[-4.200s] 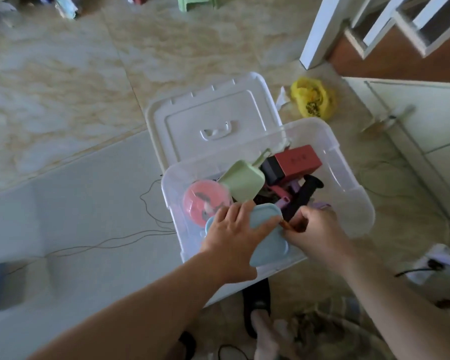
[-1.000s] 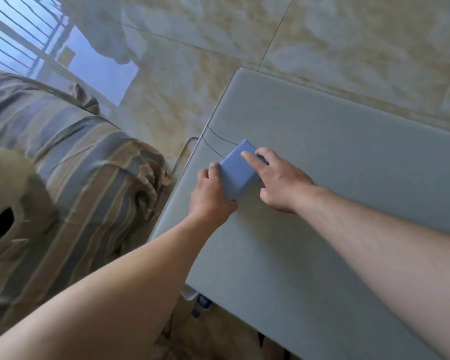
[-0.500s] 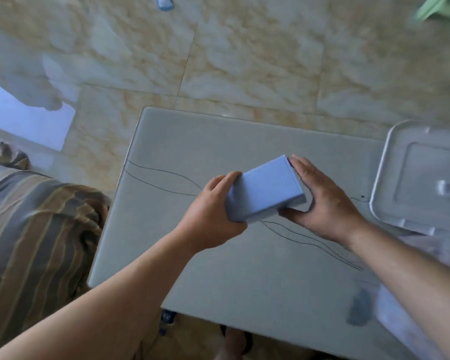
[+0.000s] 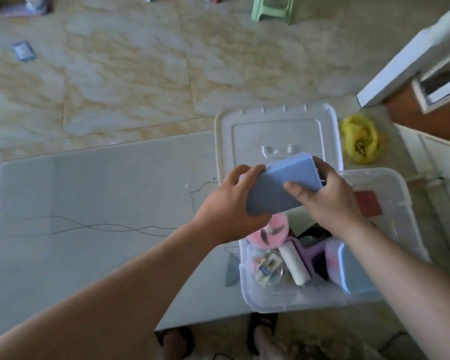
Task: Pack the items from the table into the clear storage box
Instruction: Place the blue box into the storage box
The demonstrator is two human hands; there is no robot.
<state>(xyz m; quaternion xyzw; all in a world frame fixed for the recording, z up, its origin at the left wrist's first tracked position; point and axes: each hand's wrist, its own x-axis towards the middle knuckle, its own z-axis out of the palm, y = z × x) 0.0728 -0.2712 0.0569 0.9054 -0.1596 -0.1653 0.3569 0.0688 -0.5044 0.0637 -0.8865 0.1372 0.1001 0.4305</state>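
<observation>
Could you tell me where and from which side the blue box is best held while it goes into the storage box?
By its two short ends, one hand from each side, as now: left hand on the lower end, right hand on the upper. The blue box is long, flat-faced and tilted over the clear storage box.

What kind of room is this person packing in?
Probably a room in a home. The floor is glossy marbled tile, a small green plastic stool stands on it, and a white stair rail runs over wooden steps at the right.
</observation>
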